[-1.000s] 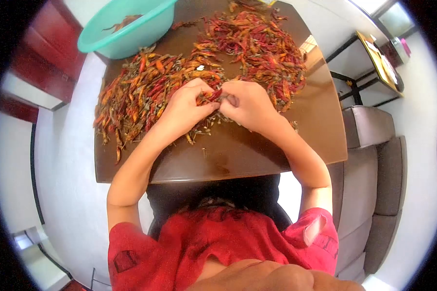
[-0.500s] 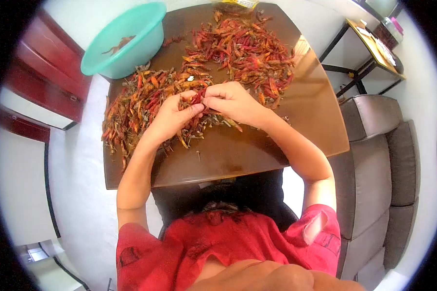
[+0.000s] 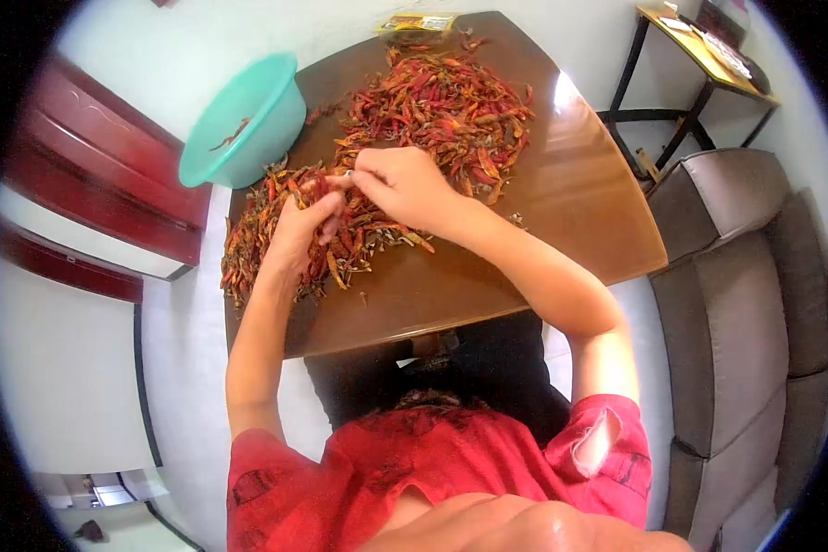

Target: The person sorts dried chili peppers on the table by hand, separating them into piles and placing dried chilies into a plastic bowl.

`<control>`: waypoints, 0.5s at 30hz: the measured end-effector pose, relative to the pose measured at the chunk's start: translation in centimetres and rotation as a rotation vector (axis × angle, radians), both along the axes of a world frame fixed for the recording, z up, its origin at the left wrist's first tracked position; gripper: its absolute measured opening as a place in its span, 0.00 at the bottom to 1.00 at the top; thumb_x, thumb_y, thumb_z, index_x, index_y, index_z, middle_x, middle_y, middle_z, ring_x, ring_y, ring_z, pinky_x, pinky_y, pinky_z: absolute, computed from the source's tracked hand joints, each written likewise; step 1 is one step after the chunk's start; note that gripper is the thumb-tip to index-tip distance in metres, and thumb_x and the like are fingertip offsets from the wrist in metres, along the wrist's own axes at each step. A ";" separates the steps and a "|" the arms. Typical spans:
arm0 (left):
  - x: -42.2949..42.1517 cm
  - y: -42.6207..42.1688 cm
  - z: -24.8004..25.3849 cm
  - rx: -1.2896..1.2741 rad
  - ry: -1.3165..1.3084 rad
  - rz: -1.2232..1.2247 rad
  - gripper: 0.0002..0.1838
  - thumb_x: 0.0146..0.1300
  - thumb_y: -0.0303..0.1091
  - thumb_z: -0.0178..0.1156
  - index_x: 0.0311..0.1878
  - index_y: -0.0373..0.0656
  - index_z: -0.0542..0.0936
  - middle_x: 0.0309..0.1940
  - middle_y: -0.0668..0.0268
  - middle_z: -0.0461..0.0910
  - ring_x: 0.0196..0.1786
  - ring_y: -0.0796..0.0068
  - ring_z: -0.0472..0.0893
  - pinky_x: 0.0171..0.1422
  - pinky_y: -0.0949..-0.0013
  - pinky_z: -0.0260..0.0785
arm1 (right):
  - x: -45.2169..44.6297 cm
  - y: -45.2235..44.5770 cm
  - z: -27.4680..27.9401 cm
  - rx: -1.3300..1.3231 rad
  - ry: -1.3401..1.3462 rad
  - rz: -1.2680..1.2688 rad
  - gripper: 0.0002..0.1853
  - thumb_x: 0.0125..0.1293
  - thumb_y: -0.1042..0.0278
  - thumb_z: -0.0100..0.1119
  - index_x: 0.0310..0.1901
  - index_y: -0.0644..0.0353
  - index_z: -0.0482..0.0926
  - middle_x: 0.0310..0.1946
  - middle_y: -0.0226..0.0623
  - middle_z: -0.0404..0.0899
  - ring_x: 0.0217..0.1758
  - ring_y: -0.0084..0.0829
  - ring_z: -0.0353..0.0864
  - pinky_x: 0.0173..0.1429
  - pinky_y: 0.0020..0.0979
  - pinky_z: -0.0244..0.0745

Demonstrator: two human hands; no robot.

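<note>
Dried red and orange chili peppers lie in two heaps on the brown table (image 3: 580,216). My left hand (image 3: 299,225) is over the near heap (image 3: 253,225), its fingers curled around a few dried chilies (image 3: 311,195). Close beside it, my right hand (image 3: 403,189) is closed, thumb and fingers pressed together near the left fingertips. What the right hand pinches is too small to make out. A small white bit shows at the fingertips. Beyond the hands spreads the larger far heap (image 3: 442,106) of chilies.
A green plastic basin (image 3: 281,115) with a few chilies in it stands at the table's left edge. A yellow packet (image 3: 419,22) lies at the far edge. To the right are a grey sofa (image 3: 731,304) and a small side table (image 3: 690,41).
The camera view has shifted. My hands have moved slightly apart, the left lower and to the left, with chilies still in its fingers. The right hand remains closed.
</note>
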State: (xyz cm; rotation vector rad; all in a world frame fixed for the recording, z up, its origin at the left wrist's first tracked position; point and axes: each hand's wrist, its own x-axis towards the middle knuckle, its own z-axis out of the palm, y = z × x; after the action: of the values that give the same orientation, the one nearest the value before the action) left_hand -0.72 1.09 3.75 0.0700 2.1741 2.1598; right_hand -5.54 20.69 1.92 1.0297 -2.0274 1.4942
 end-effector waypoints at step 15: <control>-0.5 1.1 5.7 -0.252 0.162 0.206 0.12 0.66 0.41 0.63 0.41 0.42 0.78 0.25 0.73 0.74 0.21 0.86 0.67 0.21 0.80 0.54 | 0.2 -0.6 -2.0 0.334 0.257 -0.022 0.04 0.60 0.68 0.56 0.33 0.57 0.78 0.25 0.42 0.79 0.32 0.46 0.81 0.34 0.46 0.75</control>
State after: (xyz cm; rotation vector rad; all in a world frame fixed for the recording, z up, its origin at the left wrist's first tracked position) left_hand -1.20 2.23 9.47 0.0060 2.6358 2.0184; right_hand -5.35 20.07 -0.09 1.2502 -2.1302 0.9711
